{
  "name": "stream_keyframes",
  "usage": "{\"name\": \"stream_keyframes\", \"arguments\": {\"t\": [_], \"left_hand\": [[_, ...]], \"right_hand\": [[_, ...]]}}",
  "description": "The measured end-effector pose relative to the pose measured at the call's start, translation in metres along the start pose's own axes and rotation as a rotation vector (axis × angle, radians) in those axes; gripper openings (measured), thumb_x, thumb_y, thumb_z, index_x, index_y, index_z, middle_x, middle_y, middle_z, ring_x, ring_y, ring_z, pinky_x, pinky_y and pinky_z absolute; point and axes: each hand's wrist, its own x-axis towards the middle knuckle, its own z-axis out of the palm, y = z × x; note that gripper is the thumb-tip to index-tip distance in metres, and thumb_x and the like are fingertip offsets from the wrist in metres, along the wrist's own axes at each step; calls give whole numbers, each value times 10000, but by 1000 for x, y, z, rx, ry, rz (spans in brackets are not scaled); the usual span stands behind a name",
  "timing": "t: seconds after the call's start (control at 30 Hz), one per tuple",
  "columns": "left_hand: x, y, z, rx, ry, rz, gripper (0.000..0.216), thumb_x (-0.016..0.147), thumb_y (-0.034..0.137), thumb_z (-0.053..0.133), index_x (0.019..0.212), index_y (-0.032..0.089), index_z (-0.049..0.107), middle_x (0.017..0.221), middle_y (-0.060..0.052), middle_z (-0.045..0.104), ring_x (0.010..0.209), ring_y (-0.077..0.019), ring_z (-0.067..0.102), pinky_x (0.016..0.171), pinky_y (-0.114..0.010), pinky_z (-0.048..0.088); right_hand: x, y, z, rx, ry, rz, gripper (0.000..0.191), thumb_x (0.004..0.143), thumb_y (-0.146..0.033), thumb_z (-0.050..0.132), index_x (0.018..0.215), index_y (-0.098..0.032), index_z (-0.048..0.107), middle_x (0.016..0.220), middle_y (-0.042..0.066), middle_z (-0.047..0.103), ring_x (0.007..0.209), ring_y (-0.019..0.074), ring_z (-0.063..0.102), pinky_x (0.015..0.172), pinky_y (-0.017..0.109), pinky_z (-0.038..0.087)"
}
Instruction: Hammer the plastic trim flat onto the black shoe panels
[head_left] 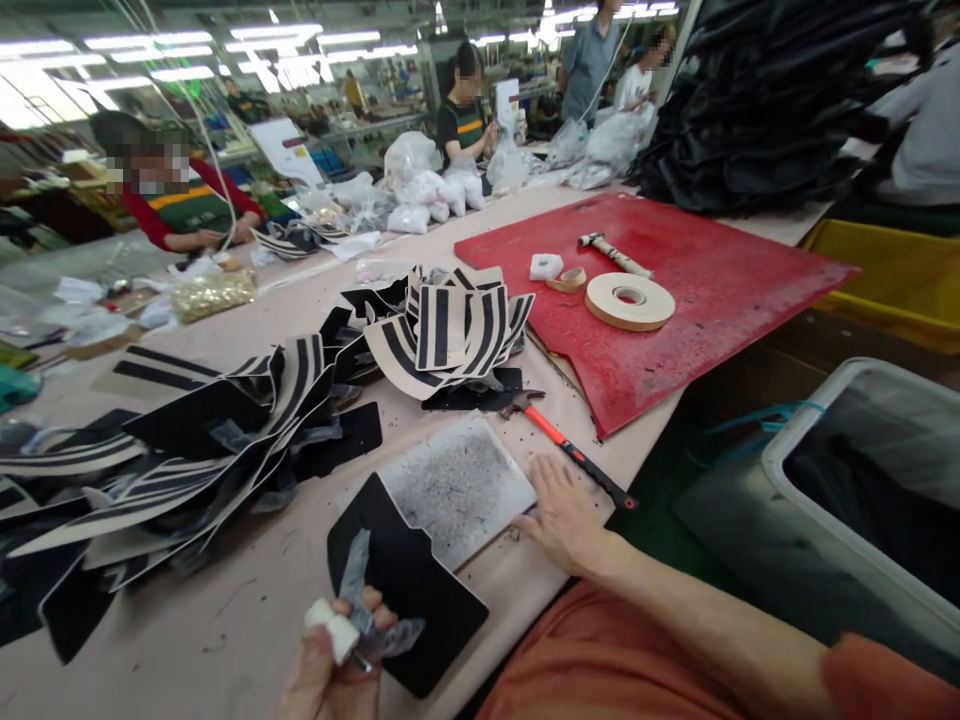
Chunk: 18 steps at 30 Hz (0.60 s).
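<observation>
My left hand (330,675) is closed at the bottom of the view, with a small white cylindrical piece (334,630) between thumb and fingers. A short metal tip shows at the piece's lower end. Crumpled clear-grey plastic (358,570) sits against the same fingers, over a black panel (409,585) with a notched edge. Whether the fingers also grip the panel is hidden. That panel overlaps a pale, debris-strewn board (465,485). At the board's right edge my right hand (566,515) rests with fingers stretched out, below an orange-and-black hammer (566,448).
Black panels with striped pieces (217,450) pile up on the left, and another striped stack (457,335) lies behind the board. A red mat (637,360) carries a tape roll (630,301) and a second hammer (615,255). A grey bin (780,480) stands right. Co-workers sit across the table.
</observation>
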Motion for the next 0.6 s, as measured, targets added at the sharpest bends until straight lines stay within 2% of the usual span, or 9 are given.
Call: {"name": "stream_keyframes", "arguments": {"t": [0.07, 0.1, 0.2, 0.23, 0.3, 0.4, 0.5, 0.6], "left_hand": [[7, -1, 11, -18, -7, 36, 346, 663, 425, 851, 879, 197, 705, 927, -50, 744, 753, -213, 714, 704, -318, 634], [10, 0, 16, -26, -5, 55, 353, 654, 418, 856, 872, 185, 705, 916, -59, 745, 746, -218, 716, 699, -327, 634], [19, 6, 31, -34, -8, 107, 360, 657, 404, 858, 861, 158, 693, 886, -77, 747, 724, -215, 718, 690, -330, 624], [23, 7, 37, -30, -21, 121, 362, 667, 403, 854, 864, 150, 687, 871, -79, 747, 712, -210, 718, 685, -325, 619], [31, 3, 49, -18, -56, 134, 367, 684, 403, 846, 868, 138, 671, 841, -79, 746, 690, -203, 718, 674, -316, 607], [49, -18, 68, 1, -68, 91, 347, 724, 388, 820, 860, 126, 637, 796, -74, 740, 650, -198, 716, 644, -314, 594], [63, -46, 83, -9, -68, -96, 278, 795, 340, 765, 844, 114, 612, 732, -91, 730, 615, -202, 710, 604, -312, 581], [66, -64, 91, -45, -101, -188, 253, 819, 315, 747, 866, 107, 612, 747, -111, 737, 615, -203, 708, 595, -309, 576]], "right_hand": [[-23, 23, -15, -46, 70, 33, 856, 841, -541, 653, 1470, -12, 413, 1510, 311, 379, 1426, 460, 321, 1159, 651, 211], [-27, 24, -21, -45, 101, 14, 832, 852, -521, 643, 1477, -25, 407, 1525, 298, 363, 1438, 457, 298, 1164, 664, 181], [-7, -7, -29, 73, 121, -107, 681, 922, -414, 560, 1493, -82, 396, 1564, 226, 345, 1462, 400, 277, 1179, 659, 146], [7, -24, -30, 152, 105, -136, 618, 941, -370, 522, 1483, -94, 412, 1551, 211, 378, 1451, 376, 311, 1180, 639, 180], [36, -55, -28, 370, 74, -131, 503, 970, -309, 442, 1427, -102, 476, 1463, 195, 502, 1373, 317, 446, 1146, 549, 327], [64, -80, -25, 676, 91, -44, 391, 997, -285, 368, 1288, -120, 573, 1220, 154, 659, 1135, 237, 620, 990, 403, 498], [70, -71, -18, 719, 87, -104, 315, 944, -202, 432, 1201, -159, 609, 1104, 110, 660, 1044, 222, 624, 943, 388, 507], [71, -50, -10, 697, -58, -294, 469, 815, -77, 502, 1263, -193, 582, 1204, 100, 610, 1094, 217, 599, 945, 375, 506]]}}
